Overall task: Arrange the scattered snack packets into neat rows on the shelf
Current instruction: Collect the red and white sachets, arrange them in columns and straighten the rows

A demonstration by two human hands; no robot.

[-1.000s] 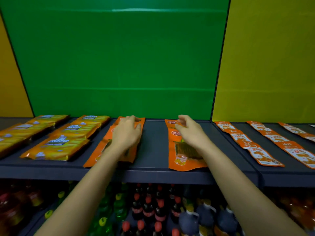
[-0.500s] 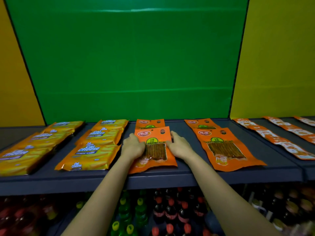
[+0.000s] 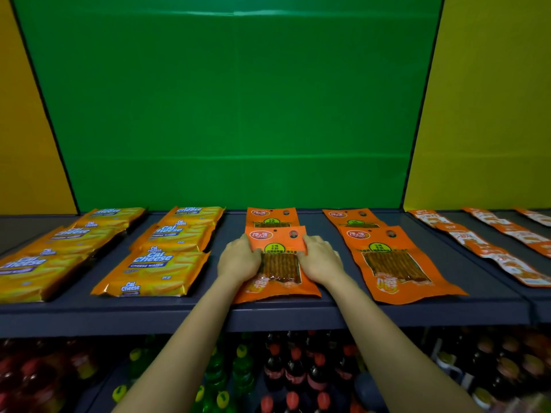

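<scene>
"Cal Cheese" in blue and white, with "CHEESE WAFER" beneath, on the front yellow-orange wafer packet (image 3: 155,271); "Cal Cheese" again on the packets behind it (image 3: 176,234) and on the left row (image 3: 38,263). Red oval logos and green round labels on the orange stick-snack packets (image 3: 275,242), characters too small to read.

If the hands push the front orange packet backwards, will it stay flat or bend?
The front orange packet looks thin and glossy, so it probably slides easily on the shelf. Being a soft pouch, it may buckle, or ride over the packet behind, which it already overlaps.
</scene>
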